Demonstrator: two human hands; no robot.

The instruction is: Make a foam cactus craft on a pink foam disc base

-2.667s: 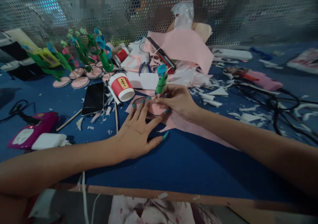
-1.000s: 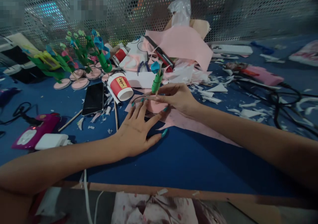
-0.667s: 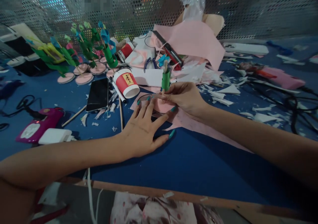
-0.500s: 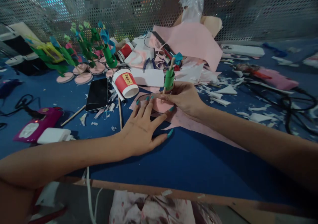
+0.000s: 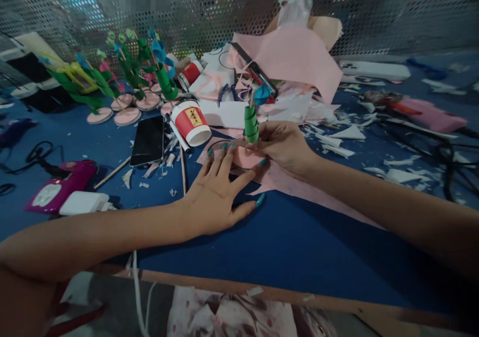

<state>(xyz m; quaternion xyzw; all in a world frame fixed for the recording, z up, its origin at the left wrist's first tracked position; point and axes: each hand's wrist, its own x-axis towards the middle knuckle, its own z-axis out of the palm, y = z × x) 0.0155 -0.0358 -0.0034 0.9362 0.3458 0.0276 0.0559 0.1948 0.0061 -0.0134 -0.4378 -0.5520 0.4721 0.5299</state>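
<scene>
In front of you, the small paper flower stands nearly upright at the fingertips of your right hand, just to the left of its knuckles. A green strip winds around its stick, and a blue paper bloom tops it, leaning slightly right. Its foot is over a round pink disc; your fingers partly hide the join, so you cannot tell whether it is fixed there.

Your right hand is closed in a pinch, thumb and fingers around the flower's lower stem. Your left hand is open and palm down, fingers spread, with several fingertips resting at the near and left parts of the disc and on the pink sheet beneath it.

The surface is dark blue with a brownish front edge. Beyond your left hand, a red and white paper cup lies tilted, near a black phone. Farther back on the left, other paper flowers stand on round pink bases. At far left sits a purple device beside a white plug. To the right, white scraps are scattered near a pink tool and black cables. A perforated panel spans the back.
</scene>
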